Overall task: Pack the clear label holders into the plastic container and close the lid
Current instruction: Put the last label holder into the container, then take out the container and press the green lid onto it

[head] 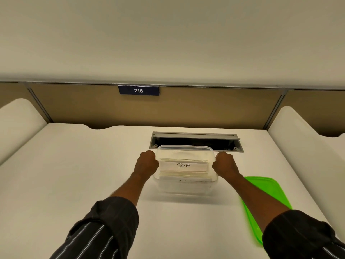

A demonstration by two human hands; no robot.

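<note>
A clear plastic container (184,186) stands on the white desk, without its lid. Inside lies a stack of clear label holders (183,168); the top one reads "PANDA". My left hand (147,162) is curled against the container's left end and my right hand (225,164) against its right end, both gripping the stack's ends at the rim. The green lid (268,191) lies flat on the desk to the right, partly under my right forearm.
A grey cable hatch (196,142) is open in the desk just behind the container. A tan partition with a blue "216" sign (138,90) rises at the back. White side dividers (16,124) flank the desk left and right.
</note>
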